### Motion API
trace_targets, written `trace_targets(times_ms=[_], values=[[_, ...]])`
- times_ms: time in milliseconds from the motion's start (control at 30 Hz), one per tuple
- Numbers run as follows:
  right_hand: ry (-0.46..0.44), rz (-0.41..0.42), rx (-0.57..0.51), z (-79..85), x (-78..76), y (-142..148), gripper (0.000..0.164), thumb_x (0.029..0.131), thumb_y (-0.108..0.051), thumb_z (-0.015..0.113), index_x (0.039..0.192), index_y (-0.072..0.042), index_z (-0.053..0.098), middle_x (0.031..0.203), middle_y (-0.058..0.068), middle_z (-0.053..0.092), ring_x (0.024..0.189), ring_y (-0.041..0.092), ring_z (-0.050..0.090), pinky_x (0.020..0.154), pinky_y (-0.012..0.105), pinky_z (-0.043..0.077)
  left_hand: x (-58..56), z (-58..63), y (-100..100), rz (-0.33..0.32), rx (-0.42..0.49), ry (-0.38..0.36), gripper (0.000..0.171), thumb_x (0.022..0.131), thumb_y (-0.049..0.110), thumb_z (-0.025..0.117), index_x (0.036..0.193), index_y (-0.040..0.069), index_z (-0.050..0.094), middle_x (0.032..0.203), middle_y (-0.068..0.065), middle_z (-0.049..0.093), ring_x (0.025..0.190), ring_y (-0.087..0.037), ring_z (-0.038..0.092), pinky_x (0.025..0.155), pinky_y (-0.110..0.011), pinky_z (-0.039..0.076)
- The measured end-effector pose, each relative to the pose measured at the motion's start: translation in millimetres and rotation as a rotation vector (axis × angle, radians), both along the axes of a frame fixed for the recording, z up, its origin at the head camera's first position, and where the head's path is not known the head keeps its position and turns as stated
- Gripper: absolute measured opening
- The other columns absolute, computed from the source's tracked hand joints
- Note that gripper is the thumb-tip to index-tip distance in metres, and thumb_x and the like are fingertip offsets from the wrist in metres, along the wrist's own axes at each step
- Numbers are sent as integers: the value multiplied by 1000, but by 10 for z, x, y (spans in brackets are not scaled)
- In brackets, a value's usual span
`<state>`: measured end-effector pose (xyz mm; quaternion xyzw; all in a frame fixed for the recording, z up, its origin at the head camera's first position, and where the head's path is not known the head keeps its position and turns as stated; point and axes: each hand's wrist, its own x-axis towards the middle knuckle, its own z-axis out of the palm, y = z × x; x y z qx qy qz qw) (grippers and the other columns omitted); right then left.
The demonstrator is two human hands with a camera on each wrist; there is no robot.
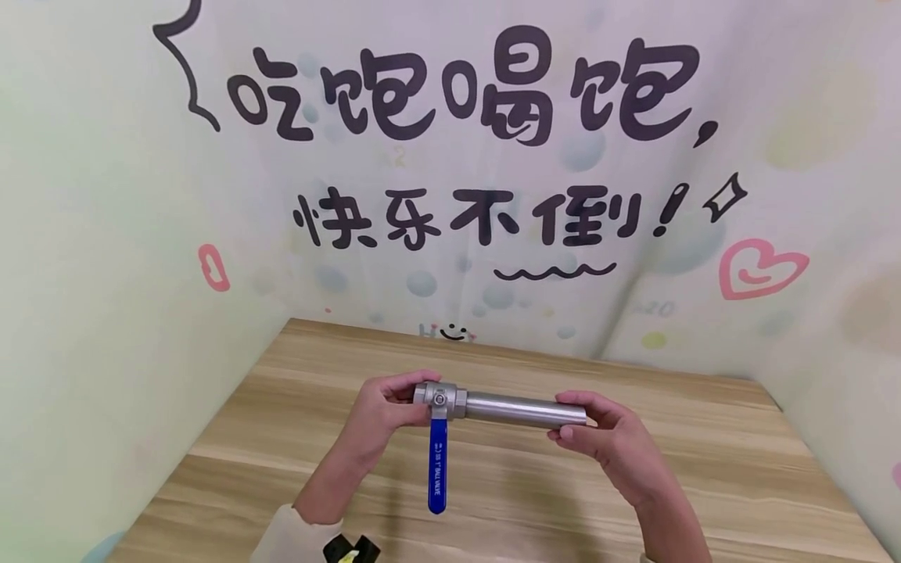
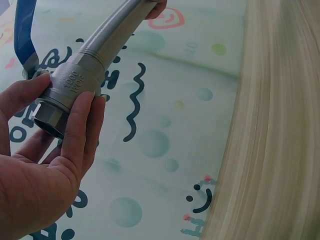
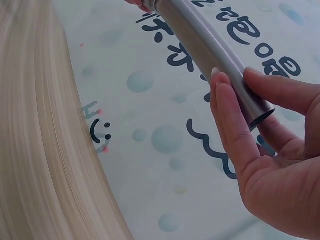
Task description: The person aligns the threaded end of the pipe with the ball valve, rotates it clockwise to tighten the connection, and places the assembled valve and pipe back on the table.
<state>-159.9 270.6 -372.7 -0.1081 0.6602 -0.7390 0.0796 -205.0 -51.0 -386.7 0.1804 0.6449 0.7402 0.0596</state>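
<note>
A steel ball valve with a blue lever handle is joined end to end with a steel pipe. My left hand grips the valve body, thumb on the near side and fingers round the far side. The open threaded end of the valve faces the palm in the left wrist view. My right hand pinches the pipe's free end between thumb and fingers. In the right wrist view that hollow pipe end shows between the fingers. The assembly is held roughly level above the table, with the handle pointing toward me.
Below the hands lies a wood-grain table. Behind it rises a pale wall covering with dark lettering, meeting the table's back edge. Another pale wall borders the left side. A black and yellow object sits at the left sleeve.
</note>
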Motion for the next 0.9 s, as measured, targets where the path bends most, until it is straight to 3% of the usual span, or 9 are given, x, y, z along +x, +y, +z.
trace_targets(times_ms=[167, 467, 633, 900], values=[[-4, -15, -7, -5, -6, -1, 30, 89, 3, 63, 114, -12, 68, 105, 7, 63, 88, 21, 71, 85, 33, 58, -5, -3, -2, 7, 4, -3, 42, 77, -4, 72, 117, -10, 64, 106, -19, 65, 89, -21, 63, 70, -31, 60], [-10, -31, 0, -14, -22, 0, 25, 92, -2, 61, 115, -8, 67, 104, 8, 62, 89, 22, 70, 86, 34, 57, -14, -3, -2, 16, 6, -11, 42, 76, -5, 71, 117, -9, 64, 107, -18, 64, 90, -22, 62, 71, -32, 60], [-11, -19, -7, -16, -24, 4, 24, 93, -2, 60, 114, -11, 69, 103, 7, 62, 88, 21, 70, 86, 33, 57, -12, -1, -7, 16, 4, -11, 42, 77, -5, 71, 117, -9, 65, 107, -18, 64, 91, -21, 62, 71, -32, 60], [-21, -17, -2, -14, -23, 10, 24, 95, -4, 59, 118, -2, 65, 104, 8, 61, 87, 20, 70, 84, 33, 58, -5, 1, -3, 12, 3, -14, 43, 76, -4, 72, 118, -10, 64, 108, -18, 64, 91, -21, 62, 71, -32, 60]])
